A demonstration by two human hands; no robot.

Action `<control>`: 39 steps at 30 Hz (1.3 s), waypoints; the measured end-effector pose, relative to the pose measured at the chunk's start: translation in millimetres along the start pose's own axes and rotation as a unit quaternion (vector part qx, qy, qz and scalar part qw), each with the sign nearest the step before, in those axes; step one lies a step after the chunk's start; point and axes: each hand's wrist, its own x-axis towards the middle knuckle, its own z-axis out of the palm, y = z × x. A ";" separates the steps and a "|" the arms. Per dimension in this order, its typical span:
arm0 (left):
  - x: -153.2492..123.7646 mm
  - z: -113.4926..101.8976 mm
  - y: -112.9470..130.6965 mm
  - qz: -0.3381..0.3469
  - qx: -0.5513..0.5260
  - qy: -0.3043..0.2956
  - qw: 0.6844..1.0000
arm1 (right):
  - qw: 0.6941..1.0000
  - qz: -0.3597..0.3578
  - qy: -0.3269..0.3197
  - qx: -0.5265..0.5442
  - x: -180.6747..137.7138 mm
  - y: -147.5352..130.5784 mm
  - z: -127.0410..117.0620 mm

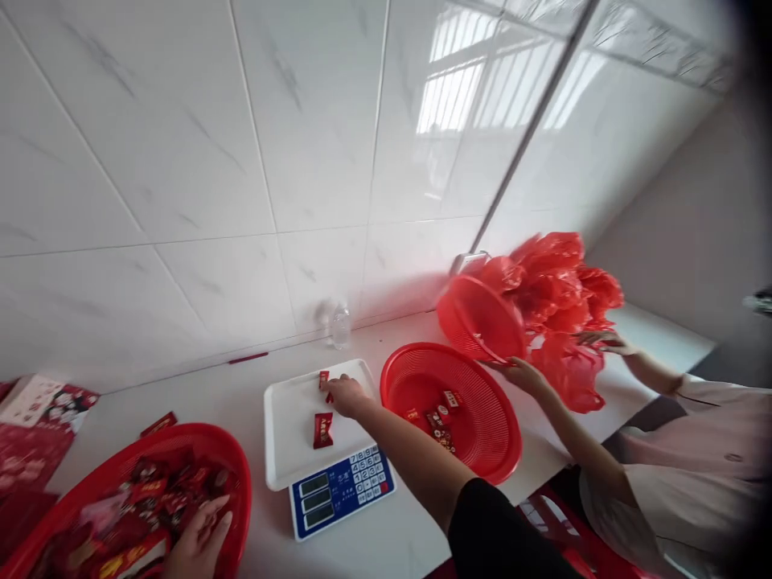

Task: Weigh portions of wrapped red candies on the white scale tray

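My right hand (348, 396) reaches over the white tray (281, 434) of a digital scale, its fingers pinched on a small red candy packet (329, 397) that they partly hide. Beside it on the tray are another small red packet (324, 378) and a larger red candy packet (322, 430). At lower left, my left hand (199, 540) is in a red plastic basket (238, 474) heaped with mostly red wrapped candies (150, 503). Its thumb and forefinger are apart, with nothing visible between them; the frame cuts off part of the hand.
A second red basket (500, 438) right of the scale holds several candies. A co-worker's hand (519, 374) tilts a third basket (476, 318) above it; their other hand (606, 342) touches red plastic bags (560, 281). A clear bottle (341, 326) stands by the tiled wall.
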 end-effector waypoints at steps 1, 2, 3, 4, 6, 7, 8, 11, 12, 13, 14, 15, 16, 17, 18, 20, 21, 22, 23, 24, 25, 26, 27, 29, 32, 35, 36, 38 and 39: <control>-3.2 -2.5 0.8 -0.007 0.004 -0.002 1.000 | 1.000 -0.011 0.003 0.003 -1.9 0.6 2.6; -6.0 -4.3 1.6 -0.012 0.009 -0.003 1.000 | 1.000 -0.014 0.007 0.005 -2.6 1.9 4.5; -7.8 -5.3 1.9 -0.013 0.016 0.001 1.000 | 1.000 -0.012 0.012 0.008 -1.9 3.4 5.8; -8.7 -5.4 1.7 -0.009 0.023 0.005 1.000 | 1.000 -0.008 0.018 0.010 0.2 5.0 6.5; -7.9 -4.1 -0.3 0.006 0.042 0.003 0.999 | 1.000 -0.001 0.024 0.017 6.6 6.7 7.1; -6.7 -3.0 -2.0 0.014 0.053 0.000 0.998 | 0.999 0.000 0.023 0.022 10.0 6.6 7.3; -5.3 -2.0 -4.4 0.020 0.064 -0.004 0.998 | 0.999 -0.003 0.020 0.027 12.9 5.9 7.6; -1.8 -1.1 -16.7 0.036 0.096 -0.008 0.995 | 0.999 -0.026 0.003 0.044 15.8 1.7 9.1; -1.0 -2.0 -23.0 0.044 0.110 -0.007 0.993 | 0.998 -0.035 -0.001 0.051 14.6 0.5 9.5; -0.5 -3.6 -30.4 0.053 0.126 -0.006 0.991 | 0.997 -0.044 -0.003 0.059 12.2 -0.2 9.6; -0.1 -5.6 -38.4 0.063 0.145 -0.006 0.987 | 0.997 -0.051 -0.001 0.066 8.6 -0.5 9.4; 0.2 -7.8 -46.8 0.070 0.166 -0.006 0.984 | 0.996 -0.054 0.005 0.074 3.9 -0.3 8.9; 0.5 -9.9 -54.9 0.072 0.190 -0.009 0.979 | 0.995 -0.052 0.015 0.082 -2.0 0.4 8.4; 0.8 -11.7 -62.0 0.069 0.215 -0.015 0.974 | 0.994 -0.047 0.026 0.090 -9.1 1.2 8.1; 1.2 -13.0 -67.7 0.061 0.242 -0.026 0.968 | 0.994 -0.037 0.038 0.097 -17.3 2.2 8.2; 2.5 -13.8 -72.9 0.038 0.304 -0.057 0.950 | 0.991 -0.011 0.054 0.119 -36.3 3.7 10.4; 3.4 -13.4 -72.2 0.028 0.336 -0.072 0.939 | 0.989 0.001 0.055 0.134 -46.3 4.2 12.9; 4.4 -12.5 -69.6 0.023 0.369 -0.085 0.925 | 0.987 0.009 0.055 0.150 -56.0 4.4 16.2; 5.5 -11.5 -65.5 0.022 0.401 -0.097 0.911 | 0.985 0.013 0.056 0.165 -64.9 4.6 20.2; 6.7 -10.2 -60.3 0.021 0.431 -0.105 0.896 | 0.982 0.012 0.060 0.177 -72.7 4.9 24.7; 7.9 -8.9 -54.7 0.022 0.458 -0.110 0.882 | 0.980 0.011 0.069 0.184 -79.2 5.4 29.5; 9.0 -7.6 -49.1 0.022 0.482 -0.114 0.869 | 0.979 0.009 0.083 0.184 -84.5 6.3 34.2; 10.1 -6.3 -44.0 0.023 0.502 -0.116 0.857 | 0.978 0.008 0.099 0.184 -88.8 7.6 38.7; 12.1 -3.9 -36.2 0.023 0.528 -0.113 0.841 | 0.974 0.012 0.127 0.187 -96.0 11.8 46.4; 15.6 -1.6 -32.4 0.014 0.519 -0.106 0.848 | 0.967 0.011 0.147 0.209 -108.8 20.2 54.4; 20.7 -1.7 -36.8 -0.003 0.415 -0.081 0.906 | 0.959 0.006 0.153 0.237 -127.3 26.6 59.0; 22.7 -2.3 -39.3 -0.005 0.377 -0.072 0.924 | 0.957 0.004 0.153 0.245 -133.9 27.5 60.0; 26.7 -3.9 -44.2 -0.006 0.320 -0.062 0.945 | 0.955 0.005 0.151 0.257 -146.5 27.1 60.8; 28.5 -5.0 -46.1 -0.005 0.304 -0.059 0.951 | 0.954 0.006 0.148 0.261 -151.9 25.8 60.7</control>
